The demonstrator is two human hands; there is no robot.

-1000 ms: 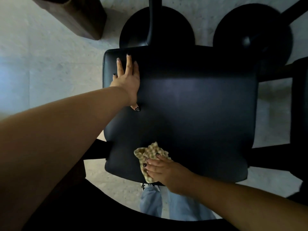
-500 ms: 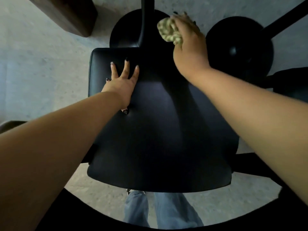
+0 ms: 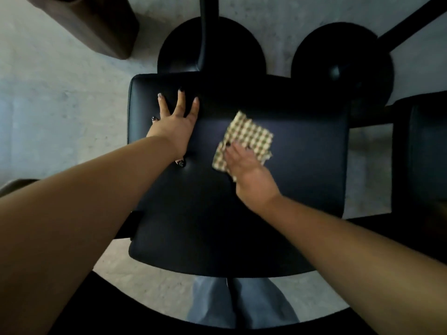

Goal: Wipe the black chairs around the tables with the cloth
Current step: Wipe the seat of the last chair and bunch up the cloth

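A black padded chair seat [image 3: 302, 189] fills the middle of the head view. My left hand [image 3: 174, 124] lies flat on its far left part, fingers spread and straight. A beige checked cloth [image 3: 249, 136] is spread on the seat's far middle. My right hand [image 3: 244, 163] presses down on the cloth's near edge with fingers laid over it; the cloth's near corner is hidden under the palm.
Two round black table bases [image 3: 210, 47] [image 3: 343, 68] stand on the pale concrete floor [image 3: 60, 105] beyond the seat. A dark wooden block [image 3: 96, 25] is at the far left. Another black chair [image 3: 423, 146] sits at the right edge. My jeans [image 3: 242, 303] show below the seat.
My right hand brought the cloth from beyond the seat's far edge back onto the seat, where it now lies spread flat. My left hand stayed pressed on the seat.
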